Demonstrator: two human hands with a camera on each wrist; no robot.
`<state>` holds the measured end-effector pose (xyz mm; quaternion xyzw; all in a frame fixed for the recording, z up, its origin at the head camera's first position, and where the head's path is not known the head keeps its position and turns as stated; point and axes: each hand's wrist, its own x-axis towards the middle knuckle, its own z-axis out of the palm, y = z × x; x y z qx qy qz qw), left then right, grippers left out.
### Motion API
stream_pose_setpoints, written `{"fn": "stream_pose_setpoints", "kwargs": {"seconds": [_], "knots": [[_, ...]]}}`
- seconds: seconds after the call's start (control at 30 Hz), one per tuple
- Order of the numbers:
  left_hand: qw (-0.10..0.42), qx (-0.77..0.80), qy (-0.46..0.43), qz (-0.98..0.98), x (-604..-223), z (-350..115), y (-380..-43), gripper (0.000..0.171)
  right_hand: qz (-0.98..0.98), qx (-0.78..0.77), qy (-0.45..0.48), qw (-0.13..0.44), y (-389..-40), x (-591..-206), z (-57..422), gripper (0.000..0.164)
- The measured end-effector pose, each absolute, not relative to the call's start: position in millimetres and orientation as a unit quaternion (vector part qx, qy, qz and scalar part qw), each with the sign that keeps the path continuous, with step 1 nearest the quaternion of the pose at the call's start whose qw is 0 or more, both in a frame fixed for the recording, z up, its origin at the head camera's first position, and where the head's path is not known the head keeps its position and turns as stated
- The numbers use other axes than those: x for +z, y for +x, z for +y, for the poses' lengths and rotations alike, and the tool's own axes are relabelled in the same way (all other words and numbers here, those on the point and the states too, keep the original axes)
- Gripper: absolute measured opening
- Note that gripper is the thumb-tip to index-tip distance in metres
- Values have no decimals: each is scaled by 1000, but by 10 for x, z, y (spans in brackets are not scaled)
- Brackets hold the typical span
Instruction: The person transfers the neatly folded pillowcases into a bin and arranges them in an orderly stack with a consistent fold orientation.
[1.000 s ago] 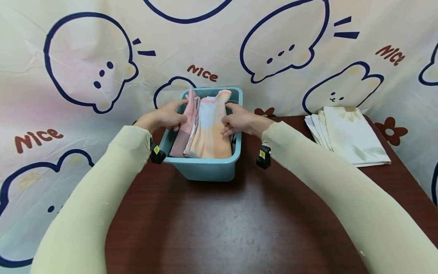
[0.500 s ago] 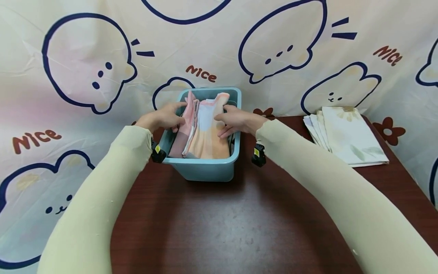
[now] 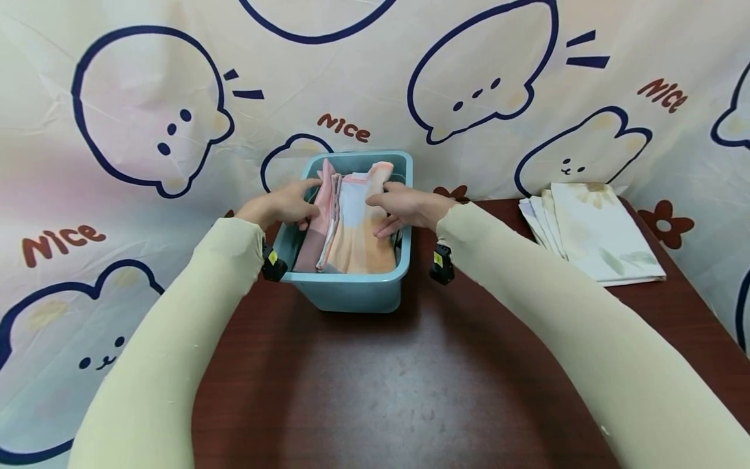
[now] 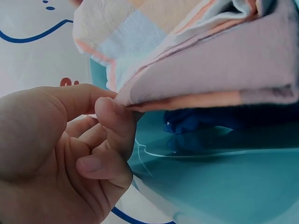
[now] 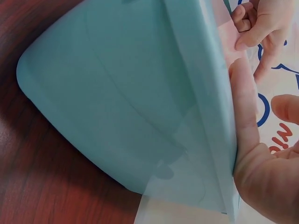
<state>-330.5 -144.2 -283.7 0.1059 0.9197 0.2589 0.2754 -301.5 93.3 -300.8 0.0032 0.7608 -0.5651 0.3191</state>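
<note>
A folded checked cloth (image 3: pixel 354 238) in pink, mauve, light blue and peach stands in a blue plastic bin (image 3: pixel 357 296), its upper part near the rim. At the cloth's left side my left hand (image 3: pixel 287 203) pinches a mauve corner between thumb and index finger, as the left wrist view shows. My right hand (image 3: pixel 410 207) reaches over the bin's right rim, thumb and fingers spread apart against the peach side. In the right wrist view the bin wall partly hides this right hand (image 5: pixel 266 163). Something dark blue (image 4: pixel 205 120) lies deeper in the bin.
The bin stands on a dark brown wooden table (image 3: pixel 387 397), close to a cartoon-printed backdrop (image 3: pixel 363 78). At the right, a stack of folded white cloth (image 3: pixel 609 234) with a pale leaf pattern lies near the table's edge.
My right hand has shifted a little left onto the cloth's peach side and its fingers have spread. The left hand keeps its pinch; the cloth's top has sunk slightly.
</note>
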Motion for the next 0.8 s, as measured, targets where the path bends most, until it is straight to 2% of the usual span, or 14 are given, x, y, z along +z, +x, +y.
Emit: {"fn": "stream_pose_setpoints", "kwargs": {"seconds": [0.3, 0.7, 0.8], "knots": [[287, 267, 92, 915, -2869, -1439, -3310, 78, 756, -568, 12, 323, -3034, -3023, 929, 64], [270, 259, 103, 922, -2883, -1431, -3306, 79, 755, -574, 16, 317, -3025, -3008, 936, 63], [266, 258, 108, 923, -2898, -1442, -3314, 74, 757, -573, 15, 314, -3023, -3012, 927, 63]]}}
